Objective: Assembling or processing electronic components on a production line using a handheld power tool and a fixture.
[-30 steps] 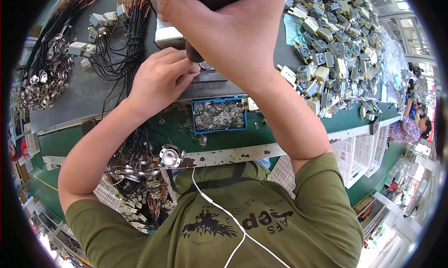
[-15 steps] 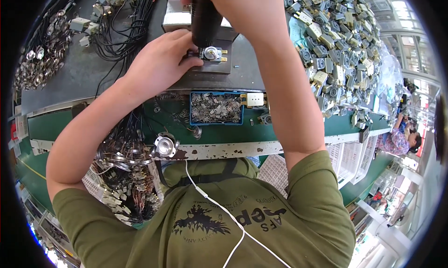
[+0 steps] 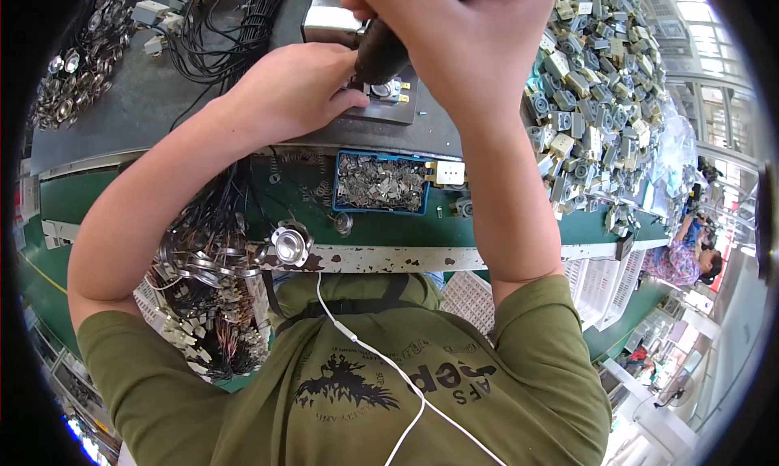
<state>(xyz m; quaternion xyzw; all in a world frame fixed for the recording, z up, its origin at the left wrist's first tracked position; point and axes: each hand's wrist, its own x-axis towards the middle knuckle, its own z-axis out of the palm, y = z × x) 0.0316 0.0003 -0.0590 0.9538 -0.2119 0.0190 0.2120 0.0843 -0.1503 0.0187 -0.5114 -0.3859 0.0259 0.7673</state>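
My right hand (image 3: 479, 48) is wrapped round a black electric screwdriver (image 3: 383, 53), which leans with its body up to the right. The tip end is down beside my left fingers, and its very point is hidden. My left hand (image 3: 304, 84) is closed, thumb and fingers at the left side of a small grey thermostat-like part (image 3: 385, 91) with a round metal top and brass terminals. That part sits on a dark metal block (image 3: 398, 113); the fingers' exact grip is hidden behind the screwdriver and thumb.
A blue tray (image 3: 381, 182) of small metal pieces stands nearer me, a white-faced part (image 3: 449, 173) at its right. Many grey parts (image 3: 596, 101) are heaped on the right. Black cables (image 3: 243, 44) and round metal cups (image 3: 73, 80) lie left. Another person (image 3: 682, 259) is far right.
The screwdriver has gone from nearly upright to a slant, its upper end swung right with my right hand. My left hand stays by the part. The whole view has shifted slightly.
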